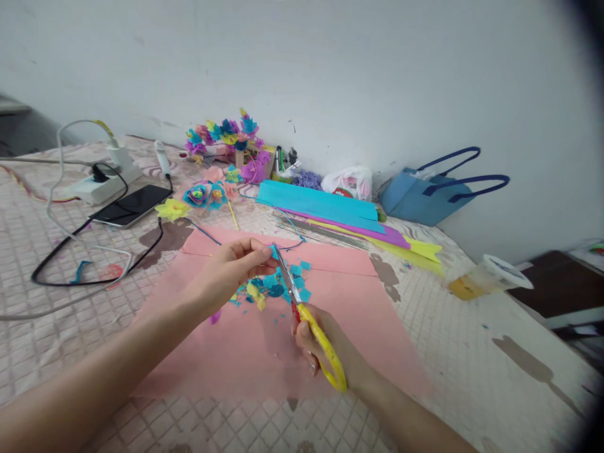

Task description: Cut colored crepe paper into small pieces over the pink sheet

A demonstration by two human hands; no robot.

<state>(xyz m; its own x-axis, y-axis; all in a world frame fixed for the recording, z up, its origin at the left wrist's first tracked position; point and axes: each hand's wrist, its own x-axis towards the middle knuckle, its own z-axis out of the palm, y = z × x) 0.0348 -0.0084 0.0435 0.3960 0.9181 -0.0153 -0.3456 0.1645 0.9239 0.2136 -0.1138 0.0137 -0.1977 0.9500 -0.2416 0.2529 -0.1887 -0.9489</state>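
Note:
Between thumb and fingers, my left hand (pixel 245 257) pinches a small piece of blue paper (pixel 274 251). My right hand (pixel 325 343) grips a pair of scissors (pixel 325 352) with yellow and red handles. The blades point away from me, their tips at the blue piece; whether they are cutting into it is too small to tell. Below both hands lies a large pink paper sheet (pixel 358 358). Blue, teal and yellow paper scraps (pixel 276 289) are heaped on it, partly hidden by my left hand and the blades.
Paper flowers (pixel 198 195) and a flower arrangement (pixel 226 135) stand at the back left, near a phone (pixel 134 206) and a power strip (pixel 101 189) with cables. Rolled coloured paper (pixel 321 204), a blue bag (pixel 429 195) and a plastic cup (pixel 486 280) lie to the right.

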